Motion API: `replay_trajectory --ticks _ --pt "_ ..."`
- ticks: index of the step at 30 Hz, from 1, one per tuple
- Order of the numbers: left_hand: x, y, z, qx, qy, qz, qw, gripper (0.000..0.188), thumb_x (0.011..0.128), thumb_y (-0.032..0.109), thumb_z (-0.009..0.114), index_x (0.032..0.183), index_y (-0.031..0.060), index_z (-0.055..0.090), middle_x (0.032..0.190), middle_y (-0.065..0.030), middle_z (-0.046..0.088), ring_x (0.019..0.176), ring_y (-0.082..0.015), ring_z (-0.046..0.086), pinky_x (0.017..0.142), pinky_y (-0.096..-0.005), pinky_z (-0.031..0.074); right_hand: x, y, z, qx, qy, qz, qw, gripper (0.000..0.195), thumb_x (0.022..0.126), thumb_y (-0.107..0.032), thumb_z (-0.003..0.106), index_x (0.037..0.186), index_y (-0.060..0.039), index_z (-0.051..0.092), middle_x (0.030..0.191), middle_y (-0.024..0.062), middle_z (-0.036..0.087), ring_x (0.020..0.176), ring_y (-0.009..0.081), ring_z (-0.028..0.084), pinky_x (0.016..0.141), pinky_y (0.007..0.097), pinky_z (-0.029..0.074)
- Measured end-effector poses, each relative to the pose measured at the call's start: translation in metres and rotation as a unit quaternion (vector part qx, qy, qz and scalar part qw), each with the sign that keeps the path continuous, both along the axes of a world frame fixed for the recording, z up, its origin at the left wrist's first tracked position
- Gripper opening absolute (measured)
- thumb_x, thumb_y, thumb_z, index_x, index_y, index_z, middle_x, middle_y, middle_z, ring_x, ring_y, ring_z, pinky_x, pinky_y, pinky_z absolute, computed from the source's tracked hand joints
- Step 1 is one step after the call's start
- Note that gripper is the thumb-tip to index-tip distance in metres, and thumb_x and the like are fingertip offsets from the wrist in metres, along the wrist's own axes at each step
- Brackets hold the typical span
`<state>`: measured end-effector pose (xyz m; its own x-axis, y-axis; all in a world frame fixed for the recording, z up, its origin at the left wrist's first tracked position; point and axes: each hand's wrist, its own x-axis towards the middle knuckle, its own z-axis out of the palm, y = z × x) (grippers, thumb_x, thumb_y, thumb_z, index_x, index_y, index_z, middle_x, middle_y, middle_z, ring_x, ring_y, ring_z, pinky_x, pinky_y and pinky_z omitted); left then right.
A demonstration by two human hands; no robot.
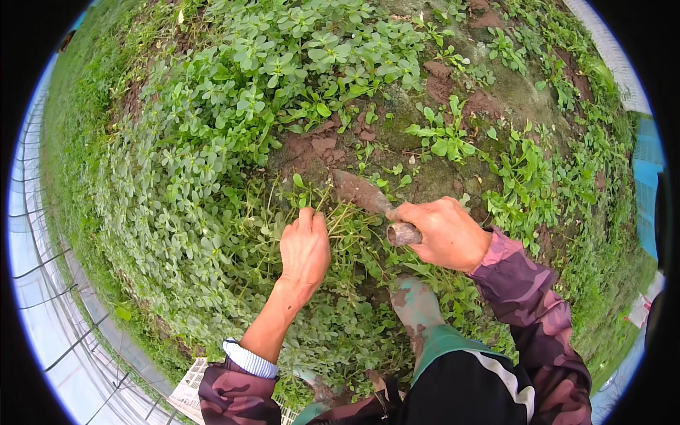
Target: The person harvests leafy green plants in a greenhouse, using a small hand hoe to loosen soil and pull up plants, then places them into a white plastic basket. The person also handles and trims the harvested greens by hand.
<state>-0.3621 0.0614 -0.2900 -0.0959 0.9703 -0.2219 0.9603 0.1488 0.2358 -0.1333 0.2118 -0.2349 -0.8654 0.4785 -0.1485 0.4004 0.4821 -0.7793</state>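
Note:
My right hand [449, 234] grips the handle of a soil-caked hand trowel [364, 192], its blade pointing left over the bare soil. The round end of the handle sticks out below my fingers. To the left, my left hand [305, 247] is closed on a bunch of thin green stems [342, 220] just below the blade. How many stems my fingers hold is hidden. Dense purslane-like plants [212, 175] spread around and beyond my left hand. A leafy rosette [446, 133] grows in the soil past the trowel.
My muddy green rubber boot [419, 303] stands among the plants below my right hand. Part of a pale plastic crate [191, 385] shows at lower left. A blue crate [647, 175] stands at the right rim. Plastic sheeting on a frame [58, 319] runs along the left.

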Motion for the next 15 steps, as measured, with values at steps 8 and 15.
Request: replay_trajectory --ticks 8,15 --pt "0.002 0.005 0.010 -0.016 -0.073 0.100 0.992 0.030 0.077 -0.002 0.066 0.106 -0.0039 0.062 0.109 -0.0201 0.059 0.084 -0.0382 0.065 0.074 -0.0465 0.053 0.004 -0.016 -0.017 -0.009 0.029 -0.043 0.999 0.039 0.069 -0.006 0.073 0.107 -0.0052 0.064 0.079 0.0170 0.068 0.076 0.0382 0.067 0.066 0.0457 0.055" --pt "-0.018 -0.005 0.008 -0.004 -0.137 0.240 0.961 0.022 0.079 -0.005 0.066 0.100 -0.0071 0.067 0.090 -0.0230 0.067 0.080 -0.0364 0.067 0.076 -0.0418 0.053 0.007 -0.026 -0.019 -0.007 0.024 -0.084 0.996 0.035 0.073 -0.010 0.073 0.107 -0.0055 0.064 0.083 0.0160 0.068 0.076 0.0372 0.068 0.066 0.0449 0.055"
